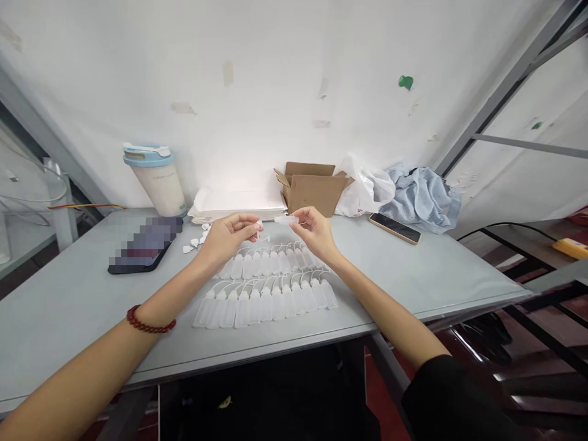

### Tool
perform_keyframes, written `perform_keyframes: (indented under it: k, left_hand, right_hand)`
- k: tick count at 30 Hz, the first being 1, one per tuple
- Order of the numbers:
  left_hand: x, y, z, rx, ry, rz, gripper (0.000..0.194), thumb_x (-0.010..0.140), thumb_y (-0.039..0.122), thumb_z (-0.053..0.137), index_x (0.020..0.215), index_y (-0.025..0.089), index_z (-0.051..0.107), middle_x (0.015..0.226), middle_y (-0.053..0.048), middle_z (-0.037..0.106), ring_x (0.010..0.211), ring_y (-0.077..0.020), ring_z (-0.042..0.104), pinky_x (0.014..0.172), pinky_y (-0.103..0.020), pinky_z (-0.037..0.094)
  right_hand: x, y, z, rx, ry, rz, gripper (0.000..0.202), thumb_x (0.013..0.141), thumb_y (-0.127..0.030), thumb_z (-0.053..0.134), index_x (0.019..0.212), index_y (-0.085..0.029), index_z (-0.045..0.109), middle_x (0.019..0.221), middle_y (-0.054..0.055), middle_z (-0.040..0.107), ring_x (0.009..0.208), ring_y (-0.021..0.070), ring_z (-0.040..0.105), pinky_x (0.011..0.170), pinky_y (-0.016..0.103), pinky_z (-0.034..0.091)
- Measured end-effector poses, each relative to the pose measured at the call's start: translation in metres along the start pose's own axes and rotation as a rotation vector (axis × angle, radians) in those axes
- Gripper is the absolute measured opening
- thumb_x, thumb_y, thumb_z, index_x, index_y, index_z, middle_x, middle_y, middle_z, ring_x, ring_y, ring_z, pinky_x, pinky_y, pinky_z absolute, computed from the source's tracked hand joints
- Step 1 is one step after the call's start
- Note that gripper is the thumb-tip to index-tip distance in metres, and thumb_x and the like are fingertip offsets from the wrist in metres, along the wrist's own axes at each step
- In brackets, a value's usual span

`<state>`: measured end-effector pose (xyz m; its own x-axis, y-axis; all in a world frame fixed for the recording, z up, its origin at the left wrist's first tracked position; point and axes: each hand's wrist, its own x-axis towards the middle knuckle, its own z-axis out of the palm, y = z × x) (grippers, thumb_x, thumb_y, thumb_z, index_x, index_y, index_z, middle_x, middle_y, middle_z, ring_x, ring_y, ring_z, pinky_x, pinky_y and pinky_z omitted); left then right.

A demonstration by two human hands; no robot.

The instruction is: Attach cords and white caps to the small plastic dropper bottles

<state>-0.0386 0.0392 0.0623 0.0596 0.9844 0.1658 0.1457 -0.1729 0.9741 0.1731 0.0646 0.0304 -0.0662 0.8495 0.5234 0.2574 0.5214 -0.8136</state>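
Observation:
My left hand [232, 236] is closed in a pinch on a small white cap [260, 226], with a thin white strip hanging below it. Facing it across a short gap, my right hand [316, 233] grips a small translucent plastic bottle [283, 219] lying level between thumb and fingers. Beneath both hands, two rows of similar bottles lie on the grey table, a front row [266, 304] and a back row [264, 263], with thin white strips at their tops. Several loose white caps [195, 242] lie beside my left wrist, partly hidden by it.
Behind my hands stand a stack of white sheets [239, 205] and an open cardboard box [312, 193]. A tumbler [158, 184] and a dark phone [147, 248] are at left. Toward the right are a white plastic bag [362, 190], a blue cloth [420, 199] and another phone [395, 228].

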Motion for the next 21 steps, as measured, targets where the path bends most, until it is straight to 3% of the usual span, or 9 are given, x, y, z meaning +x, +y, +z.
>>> perform_keyframes:
  k: [3, 6, 12, 21]
  left_hand:
    - [0.001, -0.005, 0.000, -0.129, -0.023, -0.053, 0.028, 0.065, 0.034, 0.078, 0.083, 0.015, 0.070, 0.080, -0.005, 0.073, 0.064, -0.0139, 0.062, 0.073, -0.032, 0.052]
    - [0.001, -0.010, 0.002, -0.207, -0.045, -0.097, 0.026, 0.063, 0.033, 0.080, 0.080, 0.015, 0.071, 0.079, -0.005, 0.072, 0.066, -0.0142, 0.063, 0.075, -0.032, 0.053]
    - [-0.003, -0.010, 0.009, -0.318, -0.028, -0.155, 0.024, 0.062, 0.030, 0.082, 0.078, 0.015, 0.073, 0.078, -0.003, 0.068, 0.068, -0.0128, 0.061, 0.070, -0.029, 0.052]
    - [-0.003, -0.015, 0.006, -0.390, -0.060, -0.207, 0.022, 0.068, 0.027, 0.081, 0.085, 0.016, 0.072, 0.077, -0.001, 0.066, 0.066, -0.0101, 0.061, 0.070, -0.026, 0.052]
  right_hand:
    - [-0.001, -0.009, 0.001, 0.250, -0.065, 0.200, 0.025, 0.072, -0.033, 0.072, 0.086, -0.020, 0.056, 0.084, 0.002, 0.066, 0.073, 0.0134, 0.061, 0.071, 0.030, 0.048]
    - [-0.003, -0.016, 0.001, 0.378, -0.107, 0.289, 0.028, 0.067, -0.033, 0.076, 0.082, -0.019, 0.058, 0.081, 0.001, 0.066, 0.073, 0.0138, 0.064, 0.073, 0.031, 0.048]
    - [-0.007, -0.023, 0.004, 0.523, -0.209, 0.372, 0.029, 0.062, -0.032, 0.081, 0.076, -0.019, 0.059, 0.074, -0.002, 0.065, 0.071, 0.0136, 0.066, 0.074, 0.030, 0.049]
    - [-0.008, -0.021, 0.005, 0.578, -0.263, 0.397, 0.028, 0.062, -0.031, 0.082, 0.075, -0.018, 0.061, 0.072, -0.002, 0.066, 0.069, 0.0150, 0.068, 0.073, 0.031, 0.050]
